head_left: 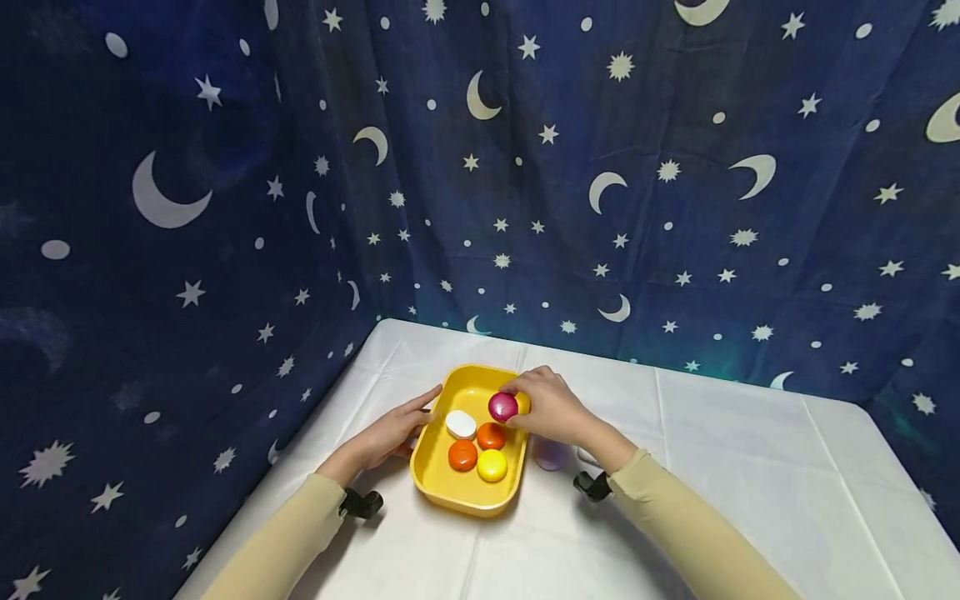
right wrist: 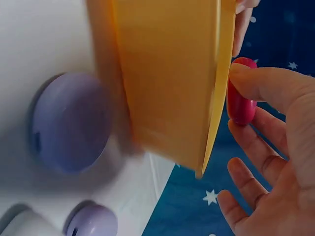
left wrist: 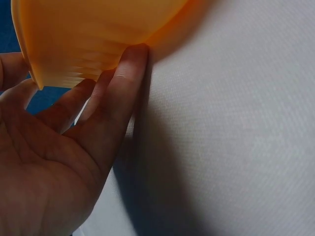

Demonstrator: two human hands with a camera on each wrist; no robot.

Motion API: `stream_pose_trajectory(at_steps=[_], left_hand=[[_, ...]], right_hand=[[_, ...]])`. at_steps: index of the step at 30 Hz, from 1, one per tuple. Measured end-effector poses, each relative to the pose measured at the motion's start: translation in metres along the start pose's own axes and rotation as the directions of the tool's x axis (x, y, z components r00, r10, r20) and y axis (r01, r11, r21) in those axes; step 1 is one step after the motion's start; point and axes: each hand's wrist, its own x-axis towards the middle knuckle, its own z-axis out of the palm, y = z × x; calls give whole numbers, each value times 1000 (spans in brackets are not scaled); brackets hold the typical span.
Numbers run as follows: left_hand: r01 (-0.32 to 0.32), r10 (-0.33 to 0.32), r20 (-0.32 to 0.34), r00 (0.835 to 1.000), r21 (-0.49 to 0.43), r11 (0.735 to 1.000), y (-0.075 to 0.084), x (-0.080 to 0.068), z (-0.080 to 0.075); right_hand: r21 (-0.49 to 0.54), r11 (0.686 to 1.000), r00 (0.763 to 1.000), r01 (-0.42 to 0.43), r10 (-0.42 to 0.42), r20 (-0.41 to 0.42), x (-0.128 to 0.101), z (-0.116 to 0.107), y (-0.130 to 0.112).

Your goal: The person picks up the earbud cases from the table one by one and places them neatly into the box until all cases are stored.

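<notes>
The right hand (head_left: 551, 406) pinches a magenta disc (head_left: 502, 407) between thumb and fingertip, holding it just over the far right corner of the yellow tray (head_left: 442, 487), at about one o'clock from the tray's middle; the other fingers hang loosely spread. The left hand (head_left: 393, 433) lies with straight fingers pressed against the tray's outer left wall, at about nine o'clock, gripping nothing. Inside the tray lie a white disc (head_left: 461, 424), two orange discs (head_left: 462, 455) (head_left: 491, 436) and a yellow disc (head_left: 492, 465), clustered close together toward the near half. Judging from this, the step in hand is the passage of the magenta disc across the tray's rim, and the move from here calls for a steady tray and a clear spot in the far half, since the near half is crowded. The head view alone shows the tray's contents. The right wrist view shows what the head view mostly hides: two lilac round pieces (right wrist: 69, 123) (right wrist: 91, 221) on the white tabletop (right wrist: 39, 39) just outside the tray's right wall, and the pinch on the magenta disc edge-on. The left wrist view shows the fingers (left wrist: 125, 83) meeting the tray wall down at the tabletop.
</notes>
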Motion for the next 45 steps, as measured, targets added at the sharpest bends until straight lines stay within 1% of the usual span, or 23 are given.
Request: stream_pose_trajectory(at_steps=[3,8,13,22,27,32,45], left_hand=[[-1,1,7,1000,-3,1000,-1,-2,1],[-6,6,4,1000,-4,1000,-2,-2,1],[-8,8,7,1000,-8,1000,-2,-1,0],[-4,4,10,1000,-2,1000,-3,0,-1],[0,0,6,1000,7,1000,-2,1,-1],[4,-4,3,1000,7,1000,0,1,-1],[6,-6,-5,1000,19,1000,0,-1,0]], right_hand=[[-32,999,999,40,-39,12,8,6,-5],[-73,996,998,55,-52,38,20,13,-10],[-107,994,998,34,-28,53,30,18,-12],[-100,995,997,-9,16,70,35,21,-15],[-103,994,997,-34,40,59,31,18,-12],[-106,994,1000,-10,12,14,25,11,-7],[-54,998,998,-24,21,-62,-5,-17,7]])
